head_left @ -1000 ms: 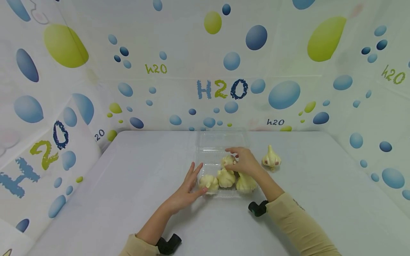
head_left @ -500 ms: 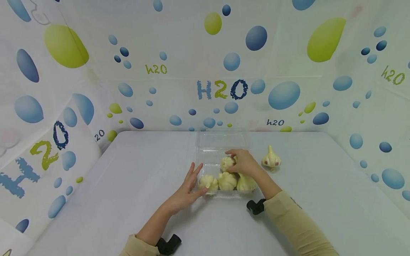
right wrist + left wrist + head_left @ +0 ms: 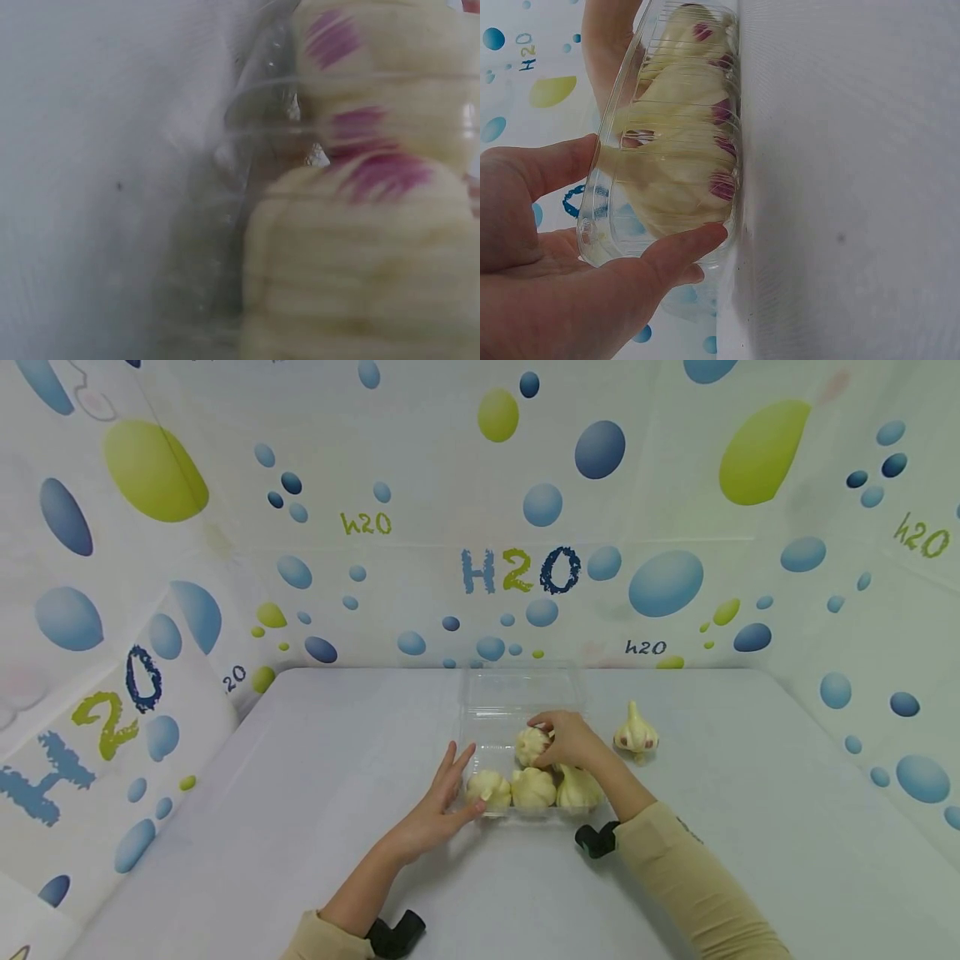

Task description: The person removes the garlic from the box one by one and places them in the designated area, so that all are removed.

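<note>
In the head view, a clear plastic container (image 3: 491, 755) holds a front row of three garlic bulbs: a left bulb (image 3: 491, 791), a middle bulb (image 3: 533, 790) and a right bulb (image 3: 579, 792). Behind them, my right hand (image 3: 573, 745) grips another garlic bulb (image 3: 529, 747) between thumb and fingers, inside the container. My left hand (image 3: 431, 818) touches the container's left front corner, fingers spread. The left wrist view shows that left hand (image 3: 562, 285) against the clear wall, with purple-marked bulbs (image 3: 675, 165) behind it. In the right wrist view, a blurred bulb (image 3: 360, 277) shows through the plastic.
One garlic bulb (image 3: 637, 733) stands on the white table (image 3: 337, 760), right of the container. The container's raised clear lid (image 3: 520, 687) lies back toward the patterned wall (image 3: 420, 577). Black wrist devices sit at the left wrist (image 3: 397, 933) and right wrist (image 3: 597, 841).
My right hand has shifted slightly left and down with its garlic bulb. The middle front bulb has moved slightly toward me, into line with its neighbours. My left hand stays in place.
</note>
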Demonstrator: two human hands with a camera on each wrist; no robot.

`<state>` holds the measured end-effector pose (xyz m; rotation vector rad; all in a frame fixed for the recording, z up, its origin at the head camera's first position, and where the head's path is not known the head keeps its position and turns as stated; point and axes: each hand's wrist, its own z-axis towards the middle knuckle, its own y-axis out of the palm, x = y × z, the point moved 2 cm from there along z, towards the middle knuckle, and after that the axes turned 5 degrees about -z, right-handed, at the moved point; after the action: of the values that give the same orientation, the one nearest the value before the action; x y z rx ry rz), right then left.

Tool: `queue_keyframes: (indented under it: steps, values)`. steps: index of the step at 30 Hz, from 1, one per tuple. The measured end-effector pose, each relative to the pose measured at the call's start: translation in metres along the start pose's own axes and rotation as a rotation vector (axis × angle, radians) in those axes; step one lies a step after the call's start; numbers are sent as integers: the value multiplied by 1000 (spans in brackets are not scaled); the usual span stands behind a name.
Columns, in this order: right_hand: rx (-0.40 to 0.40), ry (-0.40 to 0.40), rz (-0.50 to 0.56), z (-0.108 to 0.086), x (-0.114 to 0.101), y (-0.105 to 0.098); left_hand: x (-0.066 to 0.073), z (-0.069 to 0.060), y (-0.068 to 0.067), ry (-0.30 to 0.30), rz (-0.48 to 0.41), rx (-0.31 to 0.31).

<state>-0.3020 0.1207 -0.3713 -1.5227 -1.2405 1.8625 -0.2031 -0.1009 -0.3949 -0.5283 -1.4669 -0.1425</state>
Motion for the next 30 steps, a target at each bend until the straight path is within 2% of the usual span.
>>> queue_keyframes:
  steps: [9,22,30]
  values:
    - [7,16,96,-3,-1,-2,-1,0,0,1,-1,-8]
    - [127,-50,202,-10,-1,-8,-2,0,-1,6,5,-10]
    - [175,-93,246,-16,-2,-14,-3,0,-1,3,-8,-27]
